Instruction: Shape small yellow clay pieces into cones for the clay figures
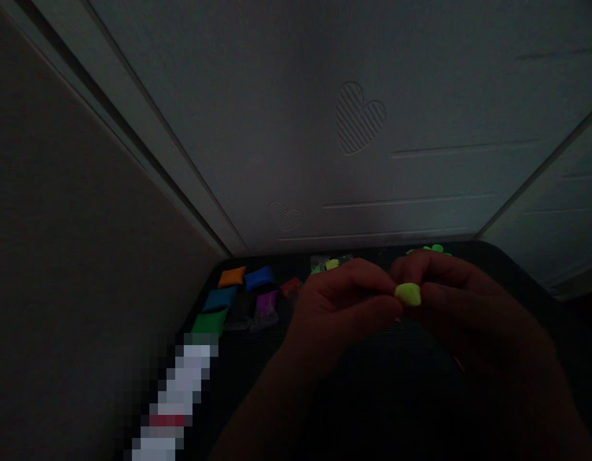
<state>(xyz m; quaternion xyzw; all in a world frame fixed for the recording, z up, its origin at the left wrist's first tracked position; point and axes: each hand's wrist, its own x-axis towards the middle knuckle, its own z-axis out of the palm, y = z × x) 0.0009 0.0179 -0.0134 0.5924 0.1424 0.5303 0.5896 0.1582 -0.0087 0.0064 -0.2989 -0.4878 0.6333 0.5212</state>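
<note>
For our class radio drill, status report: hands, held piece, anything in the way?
Left hand and right hand: both on yellow lump. Coloured packets off to the left. Nothing seen in the way.

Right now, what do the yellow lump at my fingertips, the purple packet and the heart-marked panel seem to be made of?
Yellow lump: probably modelling clay, matte, from its rounded, pinched-looking shape.
Purple packet: likely clear plastic film over something purple, glossy-looking, with a crinkled, see-through end.
Heart-marked panel: perhaps painted board, low sheen, with grooves; dim light leaves it open.
</note>
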